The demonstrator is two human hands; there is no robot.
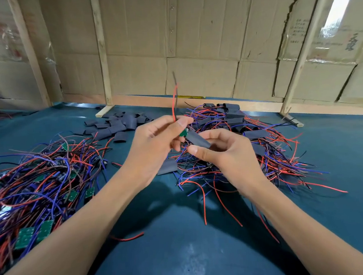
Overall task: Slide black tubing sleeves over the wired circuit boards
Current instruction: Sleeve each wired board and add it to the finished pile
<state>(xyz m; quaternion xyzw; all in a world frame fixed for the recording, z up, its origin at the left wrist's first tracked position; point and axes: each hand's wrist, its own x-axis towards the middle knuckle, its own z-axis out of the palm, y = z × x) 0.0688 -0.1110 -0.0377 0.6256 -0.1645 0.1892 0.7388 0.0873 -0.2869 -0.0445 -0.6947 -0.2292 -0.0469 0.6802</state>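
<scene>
My left hand [154, 144] pinches a small green circuit board [183, 133] whose red and dark wires [174, 103] stick up above the fingers. My right hand [221, 153] grips a flat black tubing sleeve [198, 140] between thumb and fingers. The sleeve's upper end touches the board's lower edge; how far the board is inside I cannot tell. Both hands hover over the teal table [184, 235] near its middle.
A heap of bare green boards with red, blue and brown wires [38, 189] lies at left. A pile of loose black sleeves [118, 123] sits behind. At right lies a tangle of sleeved boards and wires [264, 143]. One sleeve [167, 166] lies under my hands. Cardboard walls stand behind.
</scene>
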